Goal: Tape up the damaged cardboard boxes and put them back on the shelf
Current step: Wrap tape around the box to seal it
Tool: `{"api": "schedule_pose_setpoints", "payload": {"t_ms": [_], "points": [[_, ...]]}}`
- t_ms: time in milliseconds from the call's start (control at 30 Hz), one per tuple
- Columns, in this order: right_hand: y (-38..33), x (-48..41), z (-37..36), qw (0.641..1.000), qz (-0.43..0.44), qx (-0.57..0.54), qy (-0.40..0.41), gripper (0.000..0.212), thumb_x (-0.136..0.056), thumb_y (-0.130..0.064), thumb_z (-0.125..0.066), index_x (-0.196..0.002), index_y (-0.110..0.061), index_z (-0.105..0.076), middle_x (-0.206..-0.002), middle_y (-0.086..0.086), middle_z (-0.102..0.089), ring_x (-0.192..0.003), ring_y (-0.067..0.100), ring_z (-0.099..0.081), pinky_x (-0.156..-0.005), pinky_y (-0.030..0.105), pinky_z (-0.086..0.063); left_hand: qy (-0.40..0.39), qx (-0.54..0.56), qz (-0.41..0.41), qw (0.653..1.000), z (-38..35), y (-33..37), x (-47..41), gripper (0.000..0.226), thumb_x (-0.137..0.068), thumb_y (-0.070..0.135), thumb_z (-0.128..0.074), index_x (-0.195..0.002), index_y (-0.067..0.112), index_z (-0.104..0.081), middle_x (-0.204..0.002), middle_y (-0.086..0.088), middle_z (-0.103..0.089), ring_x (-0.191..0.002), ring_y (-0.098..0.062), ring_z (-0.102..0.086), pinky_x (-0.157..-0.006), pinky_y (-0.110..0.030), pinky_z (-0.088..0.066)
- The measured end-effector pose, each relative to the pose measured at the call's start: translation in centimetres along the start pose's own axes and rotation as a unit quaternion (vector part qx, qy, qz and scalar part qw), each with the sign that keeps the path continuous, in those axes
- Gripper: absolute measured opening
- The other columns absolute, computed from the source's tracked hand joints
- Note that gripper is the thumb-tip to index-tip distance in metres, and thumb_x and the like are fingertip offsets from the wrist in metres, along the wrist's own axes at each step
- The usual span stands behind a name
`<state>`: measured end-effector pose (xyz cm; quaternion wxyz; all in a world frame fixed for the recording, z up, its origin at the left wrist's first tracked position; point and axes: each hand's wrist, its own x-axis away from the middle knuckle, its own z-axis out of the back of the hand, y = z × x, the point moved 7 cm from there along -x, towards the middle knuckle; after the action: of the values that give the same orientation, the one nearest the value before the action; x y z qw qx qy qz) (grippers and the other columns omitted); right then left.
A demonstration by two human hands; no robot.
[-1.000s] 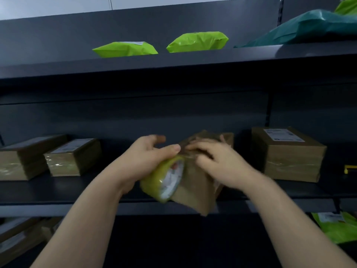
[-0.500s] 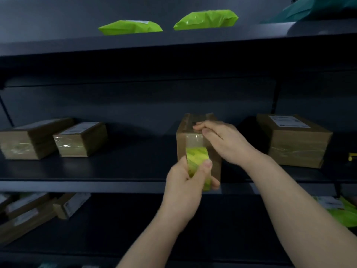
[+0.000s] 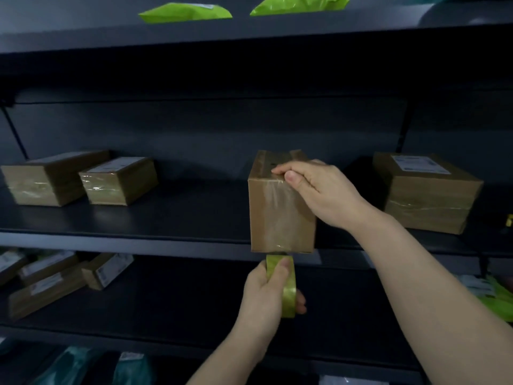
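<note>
The left hand (image 3: 263, 293) has drawn the one tape roll (image 3: 287, 290), fingers clamped round it, below the box (image 3: 280, 215) standing at the middle shelf (image 3: 138, 234) front edge; the right hand (image 3: 319, 190) grips the box's top, thumb on its front; three other boxes (image 3: 119, 182) lie on that shelf; two green mailers (image 3: 184, 13) lie above

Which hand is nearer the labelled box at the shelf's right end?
Right. The right hand grips the upright box left of the labelled box; the left hand holds the tape roll below the shelf.

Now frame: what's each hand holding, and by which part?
Left hand grips the tape roll across its width, thumb on the outer band. Right hand pinches the cardboard box at its top front edge, thumb on the front face.
</note>
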<state>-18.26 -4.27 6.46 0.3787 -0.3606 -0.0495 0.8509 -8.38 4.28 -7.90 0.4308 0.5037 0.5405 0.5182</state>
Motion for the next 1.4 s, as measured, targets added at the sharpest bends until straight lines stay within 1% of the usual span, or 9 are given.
{"api": "schedule_pose_setpoints", "payload": {"t_ms": [133, 300, 533, 667, 833, 1000, 1200, 1300, 1400], "points": [[0.2, 0.3, 0.2, 1.0, 0.012, -0.011, 0.011, 0.032, -0.102, -0.03, -0.039, -0.123, -0.028, -0.062, -0.116, -0.008, -0.066, -0.112, 0.011, -0.052, -0.095, 0.037, -0.045, -0.003, -0.008, 0.017, 1.0, -0.4, -0.2, 0.0, 0.028, -0.103, 0.034, -0.048, -0.099, 0.009, -0.059, -0.061, -0.007, -0.065, -0.053, -0.019, -0.063, -0.053, -0.024, -0.052], [-0.5, 1.3, 0.3, 0.998, 0.055, -0.003, 0.016, 0.032, -0.101, -0.03, -0.041, -0.123, -0.025, -0.064, -0.12, -0.009, -0.064, -0.116, 0.008, -0.051, -0.097, 0.028, -0.042, 0.011, 0.001, 0.025, 1.0, -0.5, -0.8, 0.6, 0.03, -0.102, 0.036, -0.05, -0.101, 0.008, -0.061, -0.06, -0.006, -0.066, -0.055, -0.02, -0.065, -0.054, -0.026, -0.054], [-1.7, 0.7, 1.0, 0.995, 0.086, 0.038, 0.018, 0.035, -0.101, -0.034, -0.041, -0.122, -0.021, -0.065, -0.11, -0.007, -0.069, -0.108, 0.017, -0.058, -0.093, 0.038, -0.045, 0.033, 0.034, 0.017, 0.999, -1.2, -0.4, 1.2, 0.032, -0.102, 0.037, -0.05, -0.1, 0.007, -0.061, -0.059, -0.006, -0.066, -0.052, -0.019, -0.064, -0.055, -0.028, -0.055], [-1.4, 1.3, 0.4, 0.993, 0.097, 0.023, 0.061, 0.046, -0.099, -0.043, -0.034, -0.117, -0.019, -0.069, -0.108, -0.004, -0.072, -0.103, 0.02, -0.062, -0.088, 0.047, -0.049, 0.07, 0.039, 0.007, 0.997, -1.0, -0.9, 1.2, 0.03, -0.102, 0.035, -0.051, -0.097, 0.007, -0.061, -0.06, -0.007, -0.066, -0.053, -0.019, -0.064, -0.056, -0.029, -0.057], [-1.4, 1.4, 0.5, 0.994, 0.095, 0.027, 0.049, 0.042, -0.099, -0.04, -0.035, -0.119, -0.022, -0.067, -0.11, -0.007, -0.071, -0.107, 0.018, -0.059, -0.092, 0.042, -0.044, 0.094, 0.032, 0.007, 0.995, -0.6, -1.6, 0.7, 0.029, -0.101, 0.036, -0.052, -0.097, 0.009, -0.063, -0.061, -0.006, -0.067, -0.054, -0.019, -0.065, -0.057, -0.029, -0.057], [-1.2, 1.1, 0.8, 0.995, 0.088, 0.017, 0.034, 0.035, -0.102, -0.034, -0.039, -0.12, -0.022, -0.067, -0.11, -0.007, -0.07, -0.107, 0.018, -0.058, -0.09, 0.038, -0.044, 0.104, 0.046, 0.06, 0.992, -0.3, -2.8, -0.7, 0.036, -0.098, 0.042, -0.057, -0.104, 0.007, -0.064, -0.058, -0.003, -0.067, -0.053, -0.018, -0.067, -0.058, -0.031, -0.058], [-1.0, 0.8, 0.7, 0.996, 0.083, 0.022, 0.019, 0.035, -0.102, -0.034, -0.038, -0.122, -0.025, -0.065, -0.111, -0.007, -0.069, -0.108, 0.016, -0.056, -0.089, 0.034, -0.041, 0.104, 0.074, 0.099, 0.987, -0.2, -3.4, -2.0, 0.045, -0.093, 0.044, -0.065, -0.107, 0.002, -0.064, -0.059, -0.006, -0.069, -0.051, -0.021, -0.065, -0.069, -0.038, -0.058], [-0.9, 1.0, 0.8, 0.995, 0.095, 0.019, 0.027, 0.033, -0.101, -0.036, -0.041, -0.121, -0.025, -0.065, -0.113, -0.009, -0.068, -0.109, 0.013, -0.055, -0.092, 0.037, -0.044, 0.134, 0.06, 0.095, 0.985, 0.6, -3.8, -2.8, 0.047, -0.086, 0.045, -0.073, -0.103, 0.002, -0.066, -0.068, -0.008, -0.072, -0.056, -0.023, -0.068, -0.068, -0.038, -0.06], [-0.5, 0.9, 0.3, 0.996, 0.08, 0.029, 0.015, 0.039, -0.09, -0.052, -0.053, -0.121, -0.03, -0.061, -0.117, -0.015, -0.063, -0.11, 0.005, -0.049, -0.093, 0.031, -0.043, 0.216, -0.013, 0.047, 0.975, 1.8, -3.0, -2.8, 0.063, -0.067, 0.059, -0.083, -0.1, 0.008, -0.065, -0.092, -0.009, -0.074, -0.078, -0.022, -0.073, -0.074, -0.037, -0.061]]}}
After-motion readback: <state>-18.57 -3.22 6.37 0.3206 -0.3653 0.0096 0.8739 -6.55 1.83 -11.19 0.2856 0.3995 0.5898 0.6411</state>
